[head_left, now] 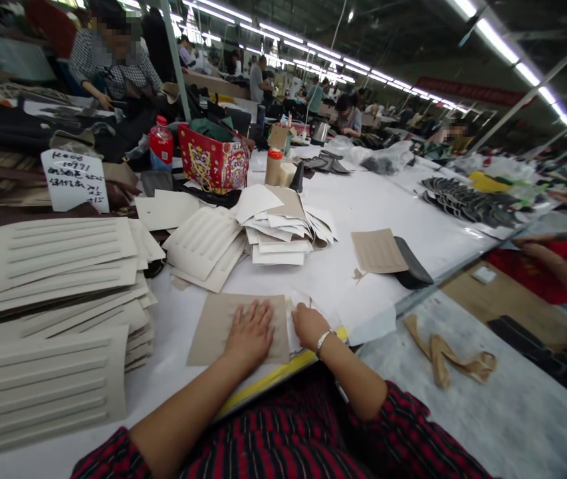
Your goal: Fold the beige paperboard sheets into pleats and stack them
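A beige rectangular panel (208,332) lies on the white table near its front edge. Flat on top of it rests my left hand (250,336), fingers stretched out. Just past the panel's right edge is my right hand (309,324), with its fingers curled together over the tabletop. Whatever it pinches is too small to tell. Farther back, a ribbed beige panel (375,251) overlaps a dark curved piece (413,263). Behind the left hand sit some ribbed light panels (203,243) and a pile of pale sheets (278,229).
Tall stacks of ribbed panels (38,386) fill the left side. A handwritten card (74,179), a red-capped bottle (161,145), a red patterned box (213,159) and an orange-capped container (273,167) stand behind. Tan strips (450,356) lie right. Co-workers sit around.
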A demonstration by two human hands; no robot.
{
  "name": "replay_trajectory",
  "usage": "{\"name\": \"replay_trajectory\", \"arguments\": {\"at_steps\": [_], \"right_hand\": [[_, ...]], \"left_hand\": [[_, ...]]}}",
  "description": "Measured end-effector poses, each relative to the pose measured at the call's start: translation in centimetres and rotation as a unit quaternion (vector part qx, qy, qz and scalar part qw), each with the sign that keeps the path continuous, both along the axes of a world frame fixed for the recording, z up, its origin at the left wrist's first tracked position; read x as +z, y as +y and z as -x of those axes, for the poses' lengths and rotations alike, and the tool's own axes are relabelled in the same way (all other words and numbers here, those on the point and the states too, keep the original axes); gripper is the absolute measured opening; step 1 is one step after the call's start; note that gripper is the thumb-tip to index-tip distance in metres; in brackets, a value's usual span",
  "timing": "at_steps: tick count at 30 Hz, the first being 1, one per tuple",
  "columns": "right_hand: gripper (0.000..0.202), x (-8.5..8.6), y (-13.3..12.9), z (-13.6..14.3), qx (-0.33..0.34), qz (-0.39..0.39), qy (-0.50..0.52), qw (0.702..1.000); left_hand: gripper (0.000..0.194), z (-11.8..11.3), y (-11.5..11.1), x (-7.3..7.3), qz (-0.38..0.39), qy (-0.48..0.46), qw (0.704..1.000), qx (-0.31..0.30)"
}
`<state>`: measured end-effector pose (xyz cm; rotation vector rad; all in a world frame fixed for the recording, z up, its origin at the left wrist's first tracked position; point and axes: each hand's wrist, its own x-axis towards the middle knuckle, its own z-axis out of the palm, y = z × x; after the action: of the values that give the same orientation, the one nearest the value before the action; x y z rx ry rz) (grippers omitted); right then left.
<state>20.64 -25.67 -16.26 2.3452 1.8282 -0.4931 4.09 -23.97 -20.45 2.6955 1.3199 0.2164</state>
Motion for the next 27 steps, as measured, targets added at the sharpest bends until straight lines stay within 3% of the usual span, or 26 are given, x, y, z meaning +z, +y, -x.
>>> {"name": "replay_trajectory", "arguments": {"at_steps": [9, 13, 17, 19, 21, 24, 27], "right_hand": [[0.025, 0.0, -0.9, 2.3, -0.010, 0.017, 0.020, 1.000], [0.024, 0.0, -5.8, 3.7, 0.008, 0.035, 0.033, 0.999], [0.025, 1.1, -11.5, 4.0, 0.020, 0.075, 0.080, 0.994], [0.028, 1.9, -12.9, 3.0, 0.002, 0.055, 0.117, 0.992], [0.033, 2.5, -12.9, 1.3, -0.029, -0.016, 0.160, 0.987], [0.040, 2.4, -11.2, -1.9, -0.067, -0.120, 0.211, 0.968], [0.039, 1.2, -8.7, -4.1, -0.046, -0.127, 0.221, 0.966]], "left_hand": [[0.045, -0.1, -0.1, 0.0, -0.010, 0.001, 1.000, 0.006], [0.045, 0.0, -0.1, 0.1, -0.010, 0.002, 1.000, 0.009], [0.046, -0.9, 0.1, 0.2, 0.010, 0.006, 1.000, 0.023], [0.052, -2.0, 0.0, 0.3, 0.023, 0.006, 0.999, 0.041], [0.061, -2.9, -0.3, 0.3, 0.033, 0.006, 0.999, 0.036], [0.063, -2.6, -1.1, 0.3, 0.040, 0.009, 0.998, -0.047], [0.059, 0.2, -1.8, 0.9, 0.051, 0.011, 0.978, -0.202]]}}
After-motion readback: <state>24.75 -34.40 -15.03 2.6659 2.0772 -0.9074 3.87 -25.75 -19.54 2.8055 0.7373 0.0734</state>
